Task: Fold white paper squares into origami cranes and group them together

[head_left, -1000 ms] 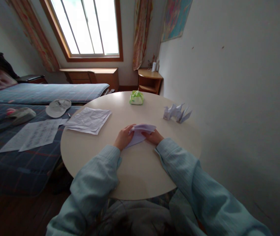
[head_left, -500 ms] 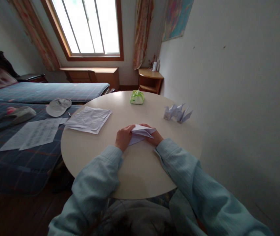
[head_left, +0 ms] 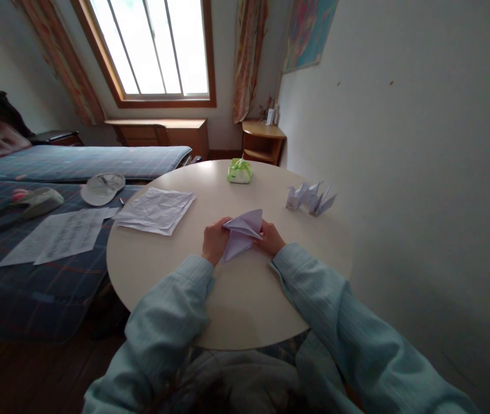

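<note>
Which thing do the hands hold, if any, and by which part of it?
Folded white paper: the left hand holds its left side, the right hand its right side.

- Window (head_left: 154, 49): only visible light source, overexposed.
- Floor (head_left: 33, 374), lower left: deep shadow.
- Tabletop (head_left: 245, 305): pale glare, far edge.
- Right sleeve (head_left: 357, 322): stretched toward frame corner.

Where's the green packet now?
Head view: the green packet sits near the far edge of the round table, beyond the held paper, between the paper stack at left and paper figures at right.
</note>
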Tool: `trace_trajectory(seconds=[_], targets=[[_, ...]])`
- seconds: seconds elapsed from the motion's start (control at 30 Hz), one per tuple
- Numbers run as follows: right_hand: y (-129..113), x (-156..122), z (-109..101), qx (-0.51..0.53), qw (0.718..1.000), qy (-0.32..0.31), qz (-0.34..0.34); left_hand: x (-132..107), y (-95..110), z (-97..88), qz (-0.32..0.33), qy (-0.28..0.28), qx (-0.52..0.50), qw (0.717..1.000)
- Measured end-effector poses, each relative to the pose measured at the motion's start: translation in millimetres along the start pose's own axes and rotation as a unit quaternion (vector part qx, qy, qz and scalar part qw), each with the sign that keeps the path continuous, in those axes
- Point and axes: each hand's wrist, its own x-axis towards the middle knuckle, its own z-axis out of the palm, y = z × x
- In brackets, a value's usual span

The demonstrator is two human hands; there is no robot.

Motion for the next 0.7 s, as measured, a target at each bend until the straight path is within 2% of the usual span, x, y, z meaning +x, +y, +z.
trace_trajectory(seconds=[0.17,0.3,0.5,0.7], targets=[[-3.1,-1.5,4.4,-0.06,0.998,-0.012,-0.004,-3.1,4.6,-2.7,-0.016,-0.014,0.115,0.993],[-10.8,-4.6,7.0,-0.069,0.997,-0.035,-0.002,-3.9,5.1,-5.6,-0.023,-0.02,0.161,0.987],[-14.9,-6.2,7.8,-0.078,0.995,-0.056,0.015,-2.0,1.0,-7.0,-0.029,-0.01,0.177,0.984],[-10.2,-4.3,7.6,-0.048,0.999,-0.021,0.007,0.5,-3.2,-3.1,-0.025,0.012,0.137,0.99]])
